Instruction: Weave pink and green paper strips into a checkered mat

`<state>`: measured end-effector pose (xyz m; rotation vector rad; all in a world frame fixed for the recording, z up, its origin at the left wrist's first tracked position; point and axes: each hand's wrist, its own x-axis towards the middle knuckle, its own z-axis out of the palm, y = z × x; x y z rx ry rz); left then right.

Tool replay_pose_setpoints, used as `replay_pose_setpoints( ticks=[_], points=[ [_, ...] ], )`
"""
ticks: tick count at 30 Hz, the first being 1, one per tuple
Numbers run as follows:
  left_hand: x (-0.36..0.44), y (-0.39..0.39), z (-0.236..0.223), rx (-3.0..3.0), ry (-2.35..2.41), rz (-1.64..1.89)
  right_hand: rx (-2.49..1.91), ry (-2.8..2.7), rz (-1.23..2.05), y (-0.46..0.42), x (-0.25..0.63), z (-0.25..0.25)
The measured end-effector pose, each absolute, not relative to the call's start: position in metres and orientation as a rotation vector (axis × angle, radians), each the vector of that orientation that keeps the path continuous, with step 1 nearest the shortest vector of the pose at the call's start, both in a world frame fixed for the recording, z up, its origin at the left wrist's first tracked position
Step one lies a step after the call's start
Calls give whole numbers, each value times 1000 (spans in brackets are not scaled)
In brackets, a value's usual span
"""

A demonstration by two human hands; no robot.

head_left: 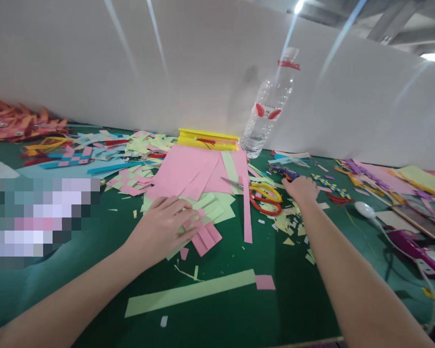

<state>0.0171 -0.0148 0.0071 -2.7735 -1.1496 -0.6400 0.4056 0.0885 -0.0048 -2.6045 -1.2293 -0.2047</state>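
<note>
left: my hand (163, 223) lies open, fingers loosely spread over pink and green paper strips (207, 240) on the table (210, 324) | between: scissors (266, 199) | right: my hand (303, 189) meets a dark blue object (282, 170), grip unclear | step: seemingly steadying paper, reaching; next calls for a sure grasp

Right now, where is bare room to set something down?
Bare tabletop lies between the front pink scrap and right forearm; another patch borders the left forearm's outer side. Crowded: around the scissors, and beneath the left hand.
</note>
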Motion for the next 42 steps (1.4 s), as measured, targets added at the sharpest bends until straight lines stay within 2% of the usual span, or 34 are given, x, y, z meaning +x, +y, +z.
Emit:
replay_pose_setpoints(
  ticks=[20,32,37,42],
  points=[
    [36,-28,-2,-2843,-1081,-564,-2486,-1287,-194,95,408,-5],
    [37,-30,0,-2813,-1031,-628,-2203,-1444,-376,78,377,33],
    [31,-23,4,-2780,-1274,-943,-1924,-1585,-435,60,343,40],
    [20,-9,17,-2836,-1848,-1187,-1857,-1719,-359,33,315,37]
  ],
)
